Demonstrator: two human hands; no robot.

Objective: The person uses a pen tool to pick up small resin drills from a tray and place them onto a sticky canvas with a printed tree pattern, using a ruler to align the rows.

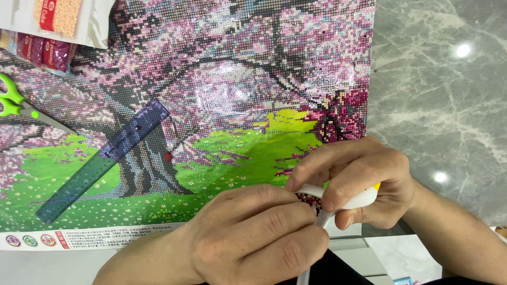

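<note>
A large diamond-painting canvas (232, 79) with pink blossom trees and green grass covers the table. My right hand (359, 179) grips a small white tray (364, 199) that holds dark beads at the canvas's lower right edge. My left hand (259, 237) is closed beside it, its fingers pinching a thin white pen-like tool (309, 274) whose tip meets the tray. The beads are mostly hidden by my fingers.
A translucent purple ruler (103, 161) lies diagonally on the canvas at left. Green-handled scissors (21, 105) rest at the far left. Bags of beads (47, 31) sit at the top left. Grey marble table surface (438, 95) lies to the right.
</note>
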